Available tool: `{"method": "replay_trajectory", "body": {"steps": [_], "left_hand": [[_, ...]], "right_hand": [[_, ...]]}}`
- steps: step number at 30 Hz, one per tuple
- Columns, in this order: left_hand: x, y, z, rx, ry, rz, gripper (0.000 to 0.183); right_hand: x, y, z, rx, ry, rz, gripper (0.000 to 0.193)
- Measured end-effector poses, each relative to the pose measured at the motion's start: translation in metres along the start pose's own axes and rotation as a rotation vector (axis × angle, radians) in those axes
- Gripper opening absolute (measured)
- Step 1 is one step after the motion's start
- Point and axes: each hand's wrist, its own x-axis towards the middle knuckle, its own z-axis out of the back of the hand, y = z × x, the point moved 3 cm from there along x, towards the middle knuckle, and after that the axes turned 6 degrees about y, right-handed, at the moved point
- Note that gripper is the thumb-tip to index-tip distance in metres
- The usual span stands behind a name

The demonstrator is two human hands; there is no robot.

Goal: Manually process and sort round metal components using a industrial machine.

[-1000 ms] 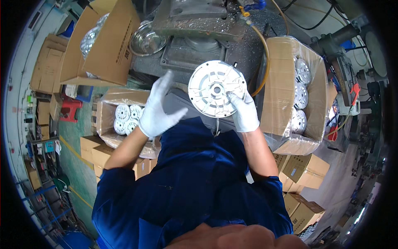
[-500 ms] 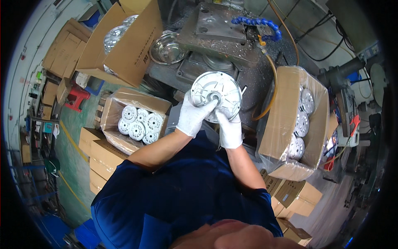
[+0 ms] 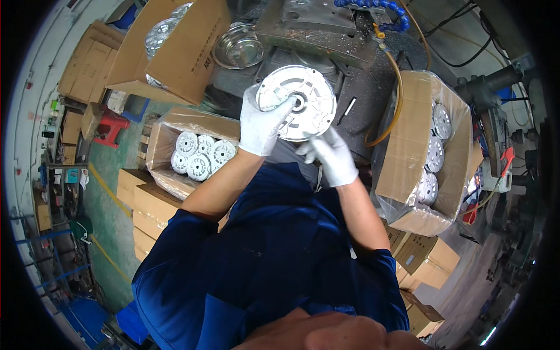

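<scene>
In front of my chest is a round silver cast-metal disc [image 3: 314,84] with a ringed centre hole and cut-out slots, its patterned side facing up. My left hand [image 3: 258,127], in a white glove, grips it at the left edge, thumb laid across the face to the hub. Close below the disc's lower right rim is my gloved right hand [image 3: 334,158], its fingers apart and slightly bent, holding nothing. Whether a fingertip still touches the rim I cannot tell. A thin white stick, perhaps a marker [image 3: 346,111], lies on the dark metal bench [image 3: 364,96] to the right.
Plastic-lined cartons of similar discs stand at left [image 3: 162,131] and right [image 3: 402,140]. A taller carton [image 3: 195,64] is at upper left, beside a shiny metal bowl [image 3: 240,48]. Beyond are a steel machine block [image 3: 315,35], a blue segmented hose [image 3: 396,17] and a yellowish hose [image 3: 400,87].
My right hand has let go of the disc's lower edge and moved right and down. The disc, in my left hand, now shows a flatter, differently patterned side. The view has shifted slightly.
</scene>
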Motion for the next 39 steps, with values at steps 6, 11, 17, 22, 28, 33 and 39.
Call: {"method": "replay_trajectory", "body": {"steps": [6, 11, 17, 22, 28, 33, 39], "left_hand": [[-0.015, 0.009, 0.01, 0.104, -0.06, -0.156, 0.075], [0.005, -0.03, 0.018, 0.627, 0.114, -0.274, 0.102], [0.073, -0.038, 0.019, 0.582, 0.255, -0.246, 0.064], [0.175, -0.079, -0.006, 0.83, 0.053, -0.274, 0.072], [0.261, -0.054, -0.029, 1.056, 0.022, -0.14, 0.089], [0.259, -0.066, -0.038, 1.241, 0.076, -0.001, 0.099], [0.265, -0.079, -0.042, 1.323, 0.327, 0.102, 0.095]], "right_hand": [[0.016, 0.008, 0.003, 0.075, -0.061, 0.139, 0.037], [0.022, 0.04, 0.008, -0.034, 0.046, 0.074, 0.035], [0.032, 0.064, 0.001, -0.226, 0.028, 0.05, 0.036], [-0.009, 0.014, 0.023, -0.302, 0.068, -0.156, 0.035], [-0.07, -0.051, 0.049, -0.287, -0.037, -0.314, 0.035], [-0.111, -0.078, 0.086, -0.289, -0.267, -0.403, 0.028], [-0.11, -0.083, 0.095, -0.347, -0.308, -0.323, 0.026]]}}
